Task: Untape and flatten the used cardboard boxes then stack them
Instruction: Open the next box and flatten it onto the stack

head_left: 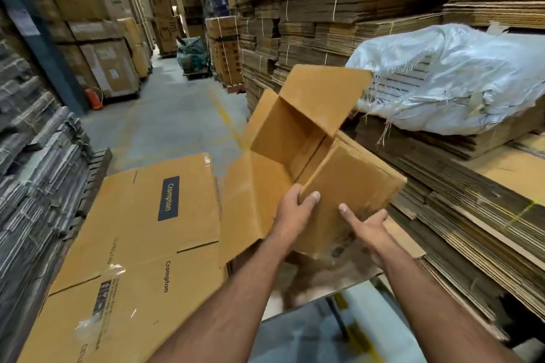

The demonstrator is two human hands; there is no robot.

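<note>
An open brown cardboard box is held up in front of me, its flaps spread and its inside showing. My left hand grips the edge of the near flap, thumb on the outer face. My right hand is under the box's near side, fingers extended against the cardboard. A flattened box printed "Crompton" lies at the lower left, with loose clear tape stuck on it.
Tall stacks of flattened cardboard stand on the right, with a white woven sack on a lower pile. Grey bundled sheets line the left. A concrete aisle runs ahead, with a red extinguisher.
</note>
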